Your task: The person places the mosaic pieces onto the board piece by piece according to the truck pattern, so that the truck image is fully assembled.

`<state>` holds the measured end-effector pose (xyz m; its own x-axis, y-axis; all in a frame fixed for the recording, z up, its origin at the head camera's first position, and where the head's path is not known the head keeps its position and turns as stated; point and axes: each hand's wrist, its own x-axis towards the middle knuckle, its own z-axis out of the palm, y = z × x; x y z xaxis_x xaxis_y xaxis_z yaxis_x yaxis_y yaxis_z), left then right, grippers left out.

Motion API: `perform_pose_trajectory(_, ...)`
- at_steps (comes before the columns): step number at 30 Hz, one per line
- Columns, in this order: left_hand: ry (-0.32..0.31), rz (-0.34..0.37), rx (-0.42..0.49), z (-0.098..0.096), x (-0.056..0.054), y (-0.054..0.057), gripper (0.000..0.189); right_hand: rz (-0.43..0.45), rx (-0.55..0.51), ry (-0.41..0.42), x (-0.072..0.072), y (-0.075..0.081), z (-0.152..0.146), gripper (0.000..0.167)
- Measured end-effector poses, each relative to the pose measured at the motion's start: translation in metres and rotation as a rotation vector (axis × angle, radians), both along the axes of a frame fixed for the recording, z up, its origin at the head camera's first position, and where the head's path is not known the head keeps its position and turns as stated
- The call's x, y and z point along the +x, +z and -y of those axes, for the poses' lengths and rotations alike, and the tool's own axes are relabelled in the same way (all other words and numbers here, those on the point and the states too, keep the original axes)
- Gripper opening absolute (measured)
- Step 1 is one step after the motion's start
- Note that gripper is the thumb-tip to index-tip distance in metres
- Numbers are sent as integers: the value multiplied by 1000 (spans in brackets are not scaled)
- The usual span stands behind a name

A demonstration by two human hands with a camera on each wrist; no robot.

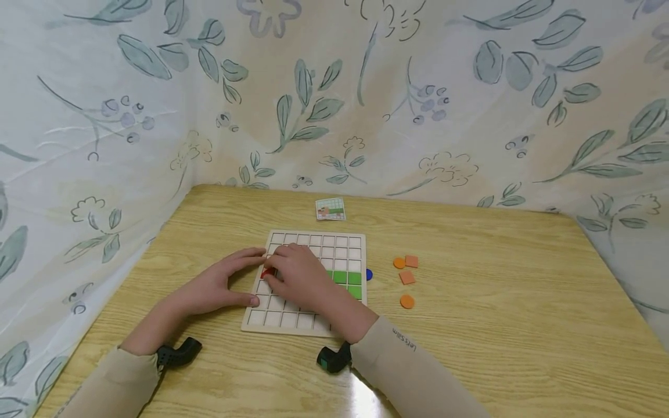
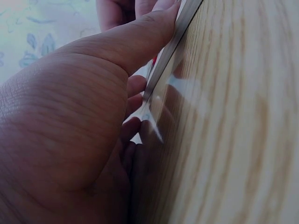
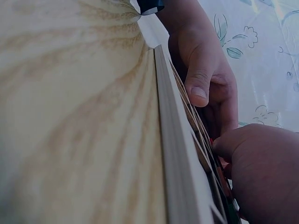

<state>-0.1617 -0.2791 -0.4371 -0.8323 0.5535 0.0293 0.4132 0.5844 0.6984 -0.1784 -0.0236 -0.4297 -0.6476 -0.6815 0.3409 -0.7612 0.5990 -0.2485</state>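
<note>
A wooden grid board (image 1: 304, 332) lies on the table, with green square tiles (image 1: 347, 278) in its right-hand cells. My right hand (image 1: 305, 276) reaches over the board and pinches a red tile (image 1: 268, 272) at the left edge of the grid, between thumb and fingers. In the right wrist view a bit of the red tile (image 3: 212, 141) shows by the fingertips. My left hand (image 1: 216, 284) is spread at the board's left side, its thumb on the frame and its fingertips near the upper left edge. The right hand and wrist hide the middle cells.
A small picture card (image 1: 330, 209) lies beyond the board. To the right are orange round pieces (image 1: 407, 301) and orange square tiles (image 1: 407, 278). A blue round piece (image 1: 369, 274) sits against the board's right edge. Patterned cloth (image 1: 397, 116) hangs behind the wooden table (image 1: 496, 302).
</note>
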Motion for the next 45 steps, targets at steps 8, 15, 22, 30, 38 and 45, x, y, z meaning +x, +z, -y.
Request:
perform_pose_trajectory(8, -1, 6, 8, 0, 1, -3, 84, -17, 17, 10, 2, -2, -1, 17)
perform_pose_trajectory(15, 0, -11, -9, -1, 2, -1, 86, -17, 15, 3, 3, -2, -5, 16)
perform_pose_trajectory(22, 7, -16, -19, 1, 2, -3, 88, 8, 0, -13, 9, 2, -17, 18)
perform_pose_trajectory(30, 8, -25, -23, 0, 3, -1, 85, -21, -54, -11, 20, 7, -37, 14)
perform_pose_trajectory(38, 9, -25, -29, 4, 3, -2, 86, -23, -86, -35, 28, 6, -68, 15)
perform_pose_trajectory(45, -6, -36, -30, 4, 1, -4, 86, -69, -163, -71, 30, 4, -102, 16)
